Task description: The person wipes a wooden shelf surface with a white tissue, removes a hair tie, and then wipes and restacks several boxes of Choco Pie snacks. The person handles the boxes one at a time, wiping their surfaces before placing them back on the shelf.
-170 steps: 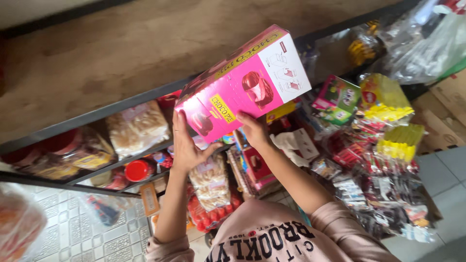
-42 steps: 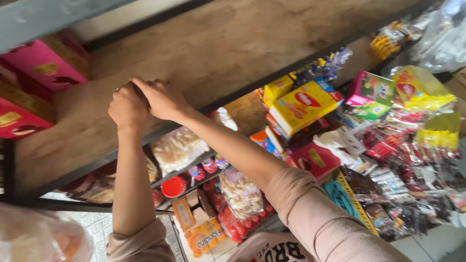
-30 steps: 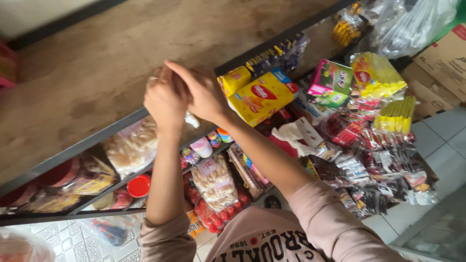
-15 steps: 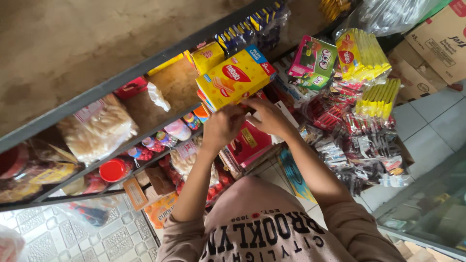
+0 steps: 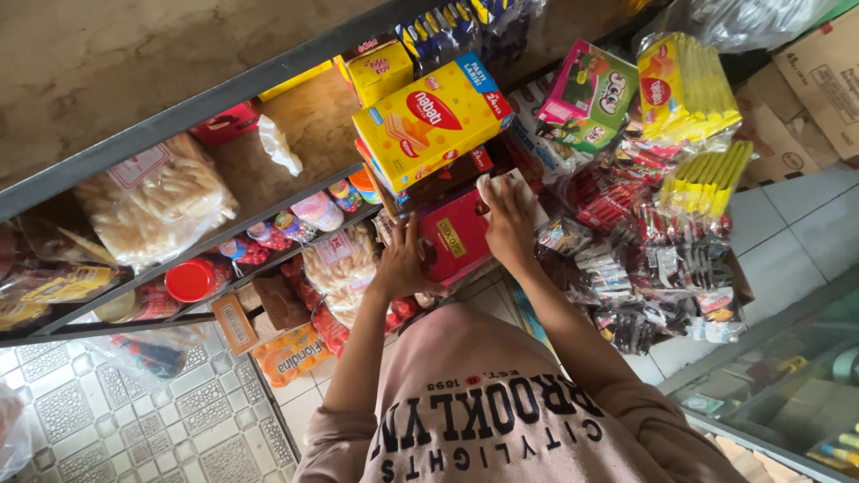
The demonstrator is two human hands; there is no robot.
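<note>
My left hand [image 5: 403, 264] grips the left edge of a red box [image 5: 456, 240] that sits low in a stack of snack boxes on the shelf. On the box's upper right corner lies my right hand [image 5: 506, 217], its fingers spread over a white patch there. A large yellow biscuit box [image 5: 434, 121] sits directly on top of the stack, above the red box. My pink printed shirt [image 5: 501, 411] fills the bottom of the view.
Metal shelf rails [image 5: 224, 98] run across the left. A bag of pale crackers [image 5: 157, 192], a red-lidded jar [image 5: 190, 280] and small sweets sit on the shelves. Yellow sachet strips [image 5: 707, 179] hang at right, near a cardboard carton [image 5: 819, 80] and a glass counter [image 5: 787, 376]. Patterned floor tiles [image 5: 107, 420] lie below.
Both hands have come down from the wooden top shelf to the red box in the lower stack. The view has tilted down and closer to the goods.
</note>
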